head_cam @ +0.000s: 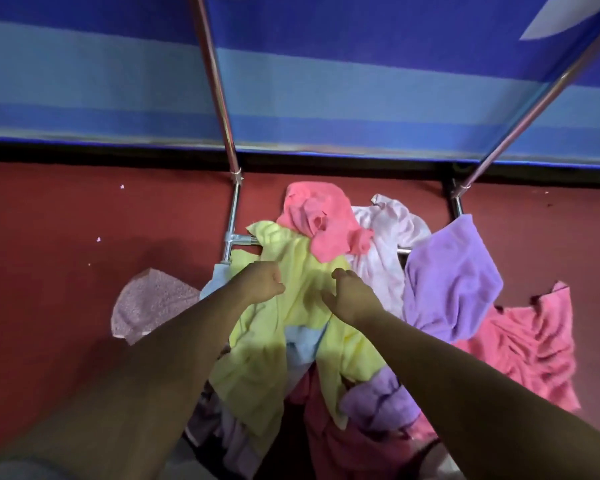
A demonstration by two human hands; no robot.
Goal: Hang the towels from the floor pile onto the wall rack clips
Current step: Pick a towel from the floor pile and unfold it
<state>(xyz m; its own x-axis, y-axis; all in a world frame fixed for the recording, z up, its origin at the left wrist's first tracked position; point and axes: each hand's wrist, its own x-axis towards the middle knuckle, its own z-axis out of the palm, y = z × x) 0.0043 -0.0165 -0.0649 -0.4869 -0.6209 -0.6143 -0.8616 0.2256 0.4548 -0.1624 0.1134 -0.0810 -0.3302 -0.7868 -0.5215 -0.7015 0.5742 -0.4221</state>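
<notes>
A heap of towels lies on the red floor at the foot of the metal rack [231, 216]. On top of it is a yellow towel [302, 258]. My left hand [264, 283] grips its left edge with curled fingers. My right hand [347, 293] holds its middle, fingers curled into the cloth and thumb spread. The yellow towel sags in two folds below my hands. Around it lie a coral pink towel [321, 220], a pale pink towel [385, 244], a purple towel [451, 278], a light blue towel [303, 348] and another pink towel [520, 344]. No clips are in view.
Two slanted rack poles [534, 102] rise in front of a blue striped wall [84, 81]. A speckled grey-pink cloth [149, 303] lies apart at the left of the heap. Bare red floor [66, 237] stretches to the left and to the far right.
</notes>
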